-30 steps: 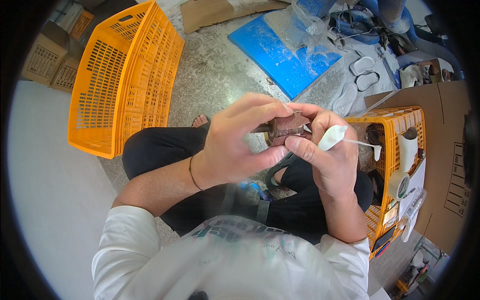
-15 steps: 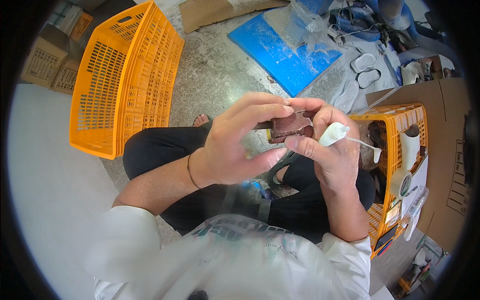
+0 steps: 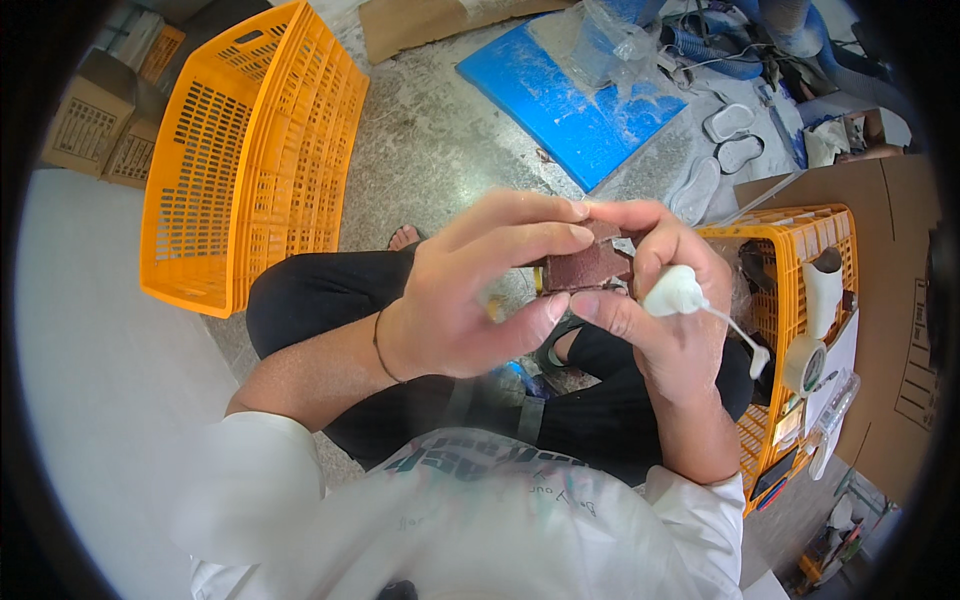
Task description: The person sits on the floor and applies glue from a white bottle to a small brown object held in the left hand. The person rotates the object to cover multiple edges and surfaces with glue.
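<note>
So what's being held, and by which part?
The left hand and right hand pinch the reddish-brown piece at its far and near edges; the right also holds a white bottle by its partly hidden body.

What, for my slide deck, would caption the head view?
Both hands hold a dark-red piece, the right hand also a white bottle.

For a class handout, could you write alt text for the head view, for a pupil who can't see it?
The left hand and right hand hold a dark red piece between them, with a white nozzled bottle also in the right hand. Orange crates are at left and right, and a blue board lies on the floor beyond the hands.
</note>
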Motion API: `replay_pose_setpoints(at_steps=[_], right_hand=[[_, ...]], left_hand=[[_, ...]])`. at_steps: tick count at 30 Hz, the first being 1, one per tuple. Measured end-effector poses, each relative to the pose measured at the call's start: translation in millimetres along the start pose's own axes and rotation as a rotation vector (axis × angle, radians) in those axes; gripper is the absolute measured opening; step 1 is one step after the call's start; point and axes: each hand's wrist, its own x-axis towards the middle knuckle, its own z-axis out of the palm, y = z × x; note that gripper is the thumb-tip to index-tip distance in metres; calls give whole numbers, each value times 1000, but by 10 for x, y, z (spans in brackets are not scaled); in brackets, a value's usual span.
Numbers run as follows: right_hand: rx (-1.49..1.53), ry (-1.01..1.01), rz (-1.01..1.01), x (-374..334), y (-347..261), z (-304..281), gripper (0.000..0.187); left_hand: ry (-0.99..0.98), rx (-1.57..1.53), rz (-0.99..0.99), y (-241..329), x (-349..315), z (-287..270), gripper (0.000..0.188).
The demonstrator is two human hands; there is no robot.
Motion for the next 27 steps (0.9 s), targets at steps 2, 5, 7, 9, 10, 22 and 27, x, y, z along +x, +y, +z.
replay_pose_setpoints(at_steps=[2, 5, 7, 9, 10, 22, 27], right_hand=[[-28, -4, -65, -15, -14, 9, 47], [-49, -32, -53, -43, -69, -3, 46], [-7, -46, -52, -52, -87, 2, 45], [29, -56, -46, -56, -93, 8, 44], [42, -59, -37, -59, -94, 11, 44], [56, -40, 18, 16, 56, -7, 45], [188, 20, 113, 84, 183, 12, 43]], left_hand=[[9, -9, 44, 9, 4, 0, 43], [2, -12, 80, 13, 8, -14, 45], [0, -10, 98, 13, 6, -15, 46], [5, -10, 116, 12, 5, -6, 47], [7, -9, 116, 18, 2, -8, 47], [-24, 33, 58, -19, 28, -44, 44], [0, 2, -41, -84, 24, 4, 41]])
